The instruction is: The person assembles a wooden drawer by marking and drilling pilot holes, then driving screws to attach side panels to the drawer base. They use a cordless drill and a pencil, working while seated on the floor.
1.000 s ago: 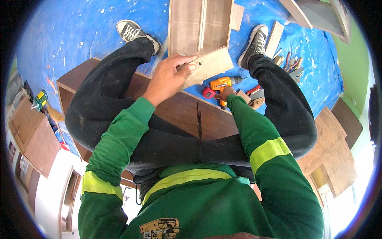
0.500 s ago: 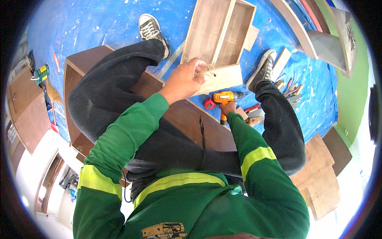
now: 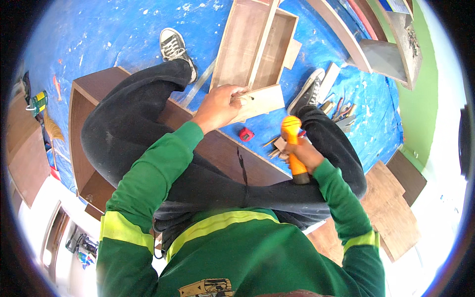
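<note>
My left hand [image 3: 217, 108] is closed on the left end of a pale wooden board [image 3: 267, 100], its fingers curled over the top edge. A small dark hole shows in the board near my fingertips. Beyond it lies a shallow wooden box [image 3: 241, 47] with a lengthwise divider; whether board and box are joined I cannot tell. To the right, my right hand [image 3: 308, 153] is wrapped round the grip of an orange cordless drill [image 3: 291, 124], raised above the floor. The drill's dark base sticks out below the hand, and its chuck is hard to make out.
A red tape measure [image 3: 246, 134] lies on the blue sheet [image 3: 118, 34] between my hands. Under my legs runs a dark brown cabinet [image 3: 222, 148]. Several hand tools [image 3: 341, 111] lie by my right shoe [image 3: 307, 91]. Wooden panels [image 3: 383, 203] stand at the right.
My right hand has lifted the drill off the floor and drawn it nearer and right, turning it. The left hand keeps its hold on the board. The whole view has shifted slightly.
</note>
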Demonstrator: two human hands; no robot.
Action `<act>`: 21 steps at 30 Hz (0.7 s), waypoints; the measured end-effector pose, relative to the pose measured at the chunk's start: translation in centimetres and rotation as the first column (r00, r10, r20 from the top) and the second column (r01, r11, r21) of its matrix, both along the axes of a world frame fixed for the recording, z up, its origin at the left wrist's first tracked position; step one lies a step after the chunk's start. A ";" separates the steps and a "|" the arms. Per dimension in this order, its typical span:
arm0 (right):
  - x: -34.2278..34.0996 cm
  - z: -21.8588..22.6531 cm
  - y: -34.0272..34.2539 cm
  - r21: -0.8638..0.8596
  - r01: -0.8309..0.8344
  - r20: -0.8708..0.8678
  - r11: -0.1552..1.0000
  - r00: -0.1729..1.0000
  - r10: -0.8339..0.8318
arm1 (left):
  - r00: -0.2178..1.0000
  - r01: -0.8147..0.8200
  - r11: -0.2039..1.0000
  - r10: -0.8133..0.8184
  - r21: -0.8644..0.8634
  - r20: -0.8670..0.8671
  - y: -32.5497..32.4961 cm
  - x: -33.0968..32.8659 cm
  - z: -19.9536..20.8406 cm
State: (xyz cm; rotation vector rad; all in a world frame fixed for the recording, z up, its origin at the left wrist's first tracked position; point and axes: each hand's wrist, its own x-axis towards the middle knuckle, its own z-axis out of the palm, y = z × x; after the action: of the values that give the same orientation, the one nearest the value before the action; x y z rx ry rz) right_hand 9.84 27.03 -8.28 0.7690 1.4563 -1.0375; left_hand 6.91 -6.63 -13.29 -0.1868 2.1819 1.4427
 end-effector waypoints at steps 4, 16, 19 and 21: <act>-2.5 9.7 -0.1 -0.086 0.275 -0.316 0.958 0.904 -0.288 | 1.000 0.005 1.000 -0.005 -0.022 -0.002 -0.1 0.3 0.4; -4.0 18.0 -3.3 0.177 -0.355 -0.649 0.918 0.659 0.380 | 0.988 -0.042 0.999 0.042 -0.001 0.146 0.1 -0.1 1.1; -3.7 17.5 -3.6 0.346 -0.536 -0.701 0.770 0.397 0.592 | 0.992 -0.020 0.999 0.025 -0.043 0.123 0.2 0.1 0.5; -3.4 16.3 -3.5 0.427 -0.569 -0.722 0.703 0.254 0.644 | 0.994 -0.002 0.997 0.010 -0.074 0.105 0.2 0.1 0.5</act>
State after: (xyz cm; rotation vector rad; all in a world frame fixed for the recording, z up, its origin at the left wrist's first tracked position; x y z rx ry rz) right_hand 6.41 23.50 8.06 -0.4392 2.3787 -0.6980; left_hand 7.04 -6.39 -12.74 -0.2893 2.1523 1.3257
